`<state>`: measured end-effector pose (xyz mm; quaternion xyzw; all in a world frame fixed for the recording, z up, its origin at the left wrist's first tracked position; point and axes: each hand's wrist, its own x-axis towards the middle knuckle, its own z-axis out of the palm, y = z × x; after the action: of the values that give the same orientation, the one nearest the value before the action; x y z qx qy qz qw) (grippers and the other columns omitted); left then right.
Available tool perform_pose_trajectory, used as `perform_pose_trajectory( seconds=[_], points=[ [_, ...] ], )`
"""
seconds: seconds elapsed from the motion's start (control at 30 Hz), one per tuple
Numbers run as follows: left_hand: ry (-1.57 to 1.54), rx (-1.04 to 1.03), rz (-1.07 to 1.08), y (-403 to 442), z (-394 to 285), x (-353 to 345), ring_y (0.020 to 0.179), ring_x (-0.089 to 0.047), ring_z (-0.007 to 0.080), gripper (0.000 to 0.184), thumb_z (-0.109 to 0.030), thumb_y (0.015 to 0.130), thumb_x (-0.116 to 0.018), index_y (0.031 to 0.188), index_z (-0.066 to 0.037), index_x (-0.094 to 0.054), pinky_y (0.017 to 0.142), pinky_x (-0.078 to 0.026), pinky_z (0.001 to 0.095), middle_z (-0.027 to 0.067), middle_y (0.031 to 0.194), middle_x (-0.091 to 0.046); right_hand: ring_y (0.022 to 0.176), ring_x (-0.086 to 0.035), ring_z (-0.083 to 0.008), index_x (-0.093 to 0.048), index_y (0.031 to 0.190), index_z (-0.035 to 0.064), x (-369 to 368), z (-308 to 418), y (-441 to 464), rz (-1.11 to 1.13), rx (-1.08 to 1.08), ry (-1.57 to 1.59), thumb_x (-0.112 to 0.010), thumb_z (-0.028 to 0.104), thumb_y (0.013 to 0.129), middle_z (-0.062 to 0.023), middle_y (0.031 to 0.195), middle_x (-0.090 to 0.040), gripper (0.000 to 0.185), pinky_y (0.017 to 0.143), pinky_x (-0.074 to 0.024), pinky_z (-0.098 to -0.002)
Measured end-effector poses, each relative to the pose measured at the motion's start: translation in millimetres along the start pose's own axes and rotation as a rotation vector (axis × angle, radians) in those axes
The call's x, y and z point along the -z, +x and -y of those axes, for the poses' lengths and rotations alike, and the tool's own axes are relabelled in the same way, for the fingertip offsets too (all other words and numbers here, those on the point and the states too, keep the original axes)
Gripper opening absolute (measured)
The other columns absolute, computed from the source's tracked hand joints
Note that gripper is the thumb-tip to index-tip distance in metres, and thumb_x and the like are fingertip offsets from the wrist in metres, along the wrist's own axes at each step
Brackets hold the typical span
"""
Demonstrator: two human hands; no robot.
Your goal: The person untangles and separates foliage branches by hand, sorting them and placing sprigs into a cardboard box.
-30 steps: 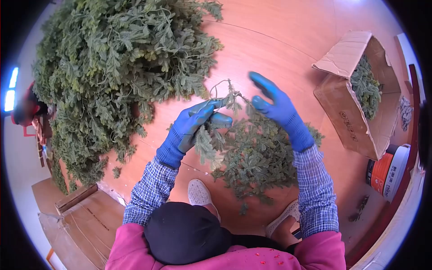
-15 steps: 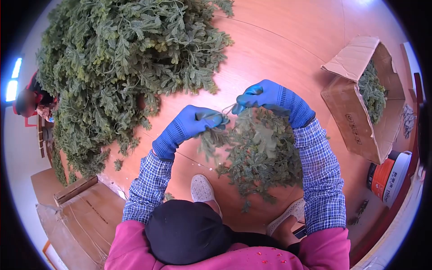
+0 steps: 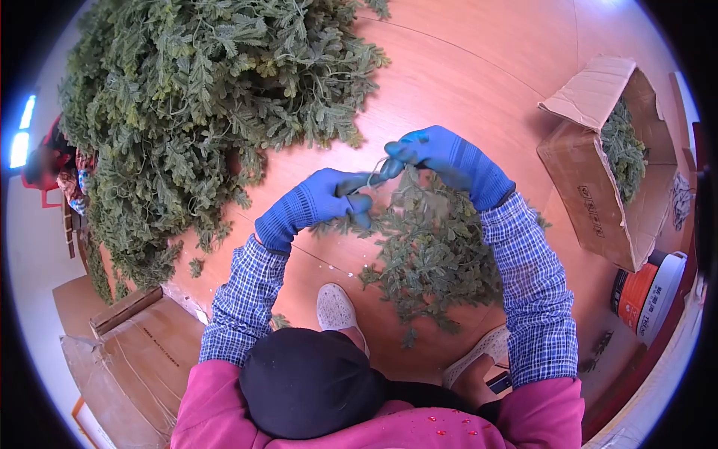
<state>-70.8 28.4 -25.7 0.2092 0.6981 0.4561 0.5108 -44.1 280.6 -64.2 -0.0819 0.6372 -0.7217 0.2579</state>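
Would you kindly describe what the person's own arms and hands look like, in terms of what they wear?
The left hand and right hand wear matching blue knitted gloves with long cuffs and darker, teal-coated fingers. Wrinkled blue-and-white checked sleeves cover the forearms, meeting a bright pink top.

Both my hands wear blue knit gloves with teal-coated fingers; beyond the gloves' ribbed cuffs, blue-and-white checked sleeves, pink top, black cap, speckled white shoes.
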Motion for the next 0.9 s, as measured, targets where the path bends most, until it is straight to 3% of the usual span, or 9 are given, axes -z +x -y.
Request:
perform_pose_trajectory(
  seconds=[0.13, 0.27, 0.43, 0.5, 0.57, 0.63, 0.73, 0.83, 0.9],
  points=[
    [-0.105, 0.099, 0.086, 5.2, 4.6, -5.9, 0.067, -0.068, 0.0148, 0.039, -0.025, 0.093, -0.061, 0.121, 0.003, -0.060, 0.066, -0.053, 0.0268, 0.0112, 0.078, -0.070, 0.083, -0.062, -0.0167, -0.071, 0.098, 0.0035, -2.8, 20.7, 7.8, -0.015, -0.240, -0.403, -0.060, 0.040, 0.092, -0.0106, 0.085, -0.070, 0.039, 0.081, -0.0484, -0.0318],
    [-0.344, 0.109, 0.278, 0.4, 0.9, -1.9, 0.062, -0.068, 0.0180, 0.034, -0.021, 0.092, -0.061, 0.111, 0.008, -0.064, 0.059, -0.054, 0.0266, 0.0135, 0.080, -0.071, 0.070, -0.058, -0.0131, -0.071, 0.094, 0.0026, 5.1, 37.1, 6.9, 0.156, -0.151, -0.545, -0.066, 0.037, 0.088, -0.0068, 0.082, -0.071, 0.036, 0.070, -0.0477, -0.0296],
    [0.000, 0.103, 0.265, -4.0, 10.6, 15.0, 0.060, -0.067, 0.0148, 0.031, -0.025, 0.091, -0.063, 0.105, 0.002, -0.069, 0.056, -0.052, 0.0246, 0.0121, 0.077, -0.070, 0.069, -0.060, -0.0130, -0.071, 0.089, 0.0004, 5.3, 21.5, 5.1, 0.367, -0.183, -0.366, -0.064, 0.034, 0.089, -0.0076, 0.083, -0.071, 0.034, 0.071, -0.0481, -0.0275],
    [0.041, 0.067, -0.070, -5.1, 11.9, 11.9, 0.058, -0.066, 0.0143, 0.030, -0.027, 0.091, -0.064, 0.105, -0.001, -0.070, 0.057, -0.052, 0.0257, 0.0092, 0.075, -0.070, 0.076, -0.063, -0.0117, -0.070, 0.090, -0.0004, -1.5, 8.1, 3.3, 0.301, -0.149, -0.165, -0.064, 0.029, 0.089, -0.0071, 0.084, -0.071, 0.030, 0.074, -0.0498, -0.0268],
    [-0.031, 0.129, 0.052, -7.6, 5.6, 19.8, 0.069, -0.069, 0.0199, 0.029, -0.017, 0.095, -0.053, 0.109, 0.006, -0.064, 0.068, -0.056, 0.0334, 0.0125, 0.077, -0.070, 0.085, -0.065, -0.0130, -0.069, 0.094, -0.0005, 2.3, -1.3, -0.4, 0.303, 0.082, -0.134, -0.062, 0.026, 0.090, -0.0067, 0.087, -0.071, 0.027, 0.080, -0.0506, -0.0274],
    [-0.200, -0.049, -0.013, -6.4, 25.1, 15.0, 0.069, -0.069, 0.0220, 0.033, -0.017, 0.096, -0.049, 0.117, 0.007, -0.059, 0.070, -0.056, 0.0344, 0.0129, 0.077, -0.070, 0.087, -0.065, -0.0152, -0.068, 0.098, -0.0015, -1.2, 3.8, -2.1, 0.098, 0.021, -0.168, -0.061, 0.025, 0.091, -0.0086, 0.092, -0.071, 0.028, 0.082, -0.0501, -0.0281],
    [-0.566, -0.115, -0.016, -5.5, 21.9, 1.9, 0.068, -0.067, 0.0305, 0.046, -0.026, 0.100, -0.039, 0.128, 0.010, -0.047, 0.082, -0.052, 0.0397, 0.0158, 0.078, -0.068, 0.087, -0.062, -0.0158, -0.066, 0.103, -0.0029, -3.8, -11.4, 3.3, 0.080, -0.010, 0.015, -0.062, 0.023, 0.090, -0.0083, 0.097, -0.068, 0.029, 0.084, -0.0496, -0.0290],
    [-0.712, -0.214, 0.068, 2.5, 27.6, -0.3, 0.076, -0.066, 0.0375, 0.059, -0.037, 0.102, -0.032, 0.138, 0.010, -0.034, 0.091, -0.049, 0.0465, 0.0210, 0.097, -0.066, 0.085, -0.064, -0.0137, -0.065, 0.110, -0.0007, -11.3, -27.2, 7.9, 0.027, 0.078, 0.047, -0.060, 0.017, 0.089, -0.0091, 0.094, -0.068, 0.028, 0.078, -0.0544, -0.0288],
    [-1.289, -0.215, 0.073, 11.6, 22.1, -13.0, 0.087, -0.064, 0.0385, 0.061, -0.038, 0.102, -0.033, 0.141, 0.008, -0.030, 0.092, -0.048, 0.0481, 0.0212, 0.107, -0.063, 0.084, -0.063, -0.0117, -0.060, 0.119, -0.0014, -30.4, -29.8, 1.0, 0.017, -0.071, 0.234, -0.059, 0.014, 0.089, -0.0080, 0.098, -0.068, 0.033, 0.076, -0.0543, -0.0286]
  ],
)
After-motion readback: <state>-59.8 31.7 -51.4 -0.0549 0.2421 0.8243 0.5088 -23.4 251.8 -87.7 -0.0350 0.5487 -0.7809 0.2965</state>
